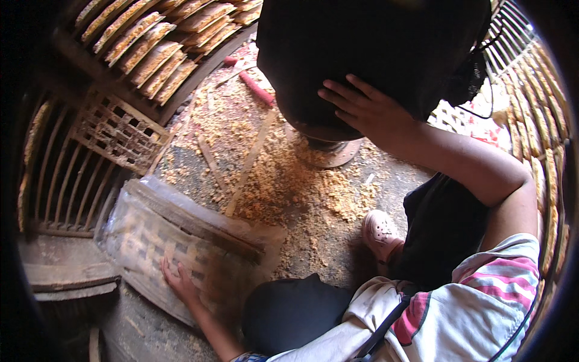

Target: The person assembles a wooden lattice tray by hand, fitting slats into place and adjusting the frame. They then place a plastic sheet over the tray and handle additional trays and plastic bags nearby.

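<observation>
The crumb-strewn floor [392, 182] lay beyond my left hand [182, 285], its fingers splayed over the plastic-covered lattice tray [151, 232] beneath them, perhaps to steady it, while my right hand [369, 113], fingers slightly parted, rested against a large black bulk [362, 45], perhaps for balance.

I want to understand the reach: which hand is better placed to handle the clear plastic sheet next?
Probably the left hand: it lies at the clear plastic sheet, fingers spread. The right hand is farther away, at the large black object.
</observation>
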`<state>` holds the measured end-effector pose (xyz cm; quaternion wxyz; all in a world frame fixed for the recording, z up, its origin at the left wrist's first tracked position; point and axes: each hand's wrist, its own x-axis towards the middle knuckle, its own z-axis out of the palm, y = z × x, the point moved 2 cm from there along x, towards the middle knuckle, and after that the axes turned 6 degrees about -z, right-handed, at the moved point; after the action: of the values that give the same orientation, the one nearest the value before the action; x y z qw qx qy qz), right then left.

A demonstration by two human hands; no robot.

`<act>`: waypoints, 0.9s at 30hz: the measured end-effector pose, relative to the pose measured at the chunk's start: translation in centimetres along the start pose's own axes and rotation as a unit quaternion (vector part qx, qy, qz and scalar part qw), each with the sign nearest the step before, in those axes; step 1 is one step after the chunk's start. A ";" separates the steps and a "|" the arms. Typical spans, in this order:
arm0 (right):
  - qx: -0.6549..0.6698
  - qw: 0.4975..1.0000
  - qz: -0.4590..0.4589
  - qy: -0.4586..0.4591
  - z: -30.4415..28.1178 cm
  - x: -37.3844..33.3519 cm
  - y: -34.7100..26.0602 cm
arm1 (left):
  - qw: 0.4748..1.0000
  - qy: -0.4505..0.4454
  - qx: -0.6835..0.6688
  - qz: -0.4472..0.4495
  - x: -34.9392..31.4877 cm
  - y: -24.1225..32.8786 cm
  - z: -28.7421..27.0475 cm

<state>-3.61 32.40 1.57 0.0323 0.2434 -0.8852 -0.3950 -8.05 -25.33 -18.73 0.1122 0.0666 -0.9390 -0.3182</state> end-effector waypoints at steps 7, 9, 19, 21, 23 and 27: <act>0.170 0.985 -0.025 0.016 7.4 4.4 -3.0 | 0.863 -0.032 -0.428 0.267 -1.6 19.9 -8.7; 0.280 0.960 -0.024 0.001 7.1 5.0 -4.0 | 0.778 -0.082 -0.487 0.389 -3.9 24.4 -13.4; 0.520 0.838 0.162 -0.021 6.3 -1.9 -7.6 | 0.357 -0.171 -0.549 0.736 -10.0 45.4 -18.2; 0.472 0.862 0.185 0.006 9.0 -2.9 -9.1 | 0.329 -0.133 -0.594 0.722 -9.7 45.9 -17.2; 0.455 0.866 0.204 0.034 9.6 -2.7 -9.3 | 0.400 0.070 -0.522 0.750 -9.3 43.9 -17.5; 0.450 0.851 0.262 0.062 10.8 -1.6 -10.3 | 0.415 0.093 -0.489 0.762 -8.9 40.9 -15.9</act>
<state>-0.71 34.68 -12.95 0.0764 0.0141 -0.9933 0.0860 2.33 -0.62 17.05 0.4091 -0.7128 -0.2739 -0.4995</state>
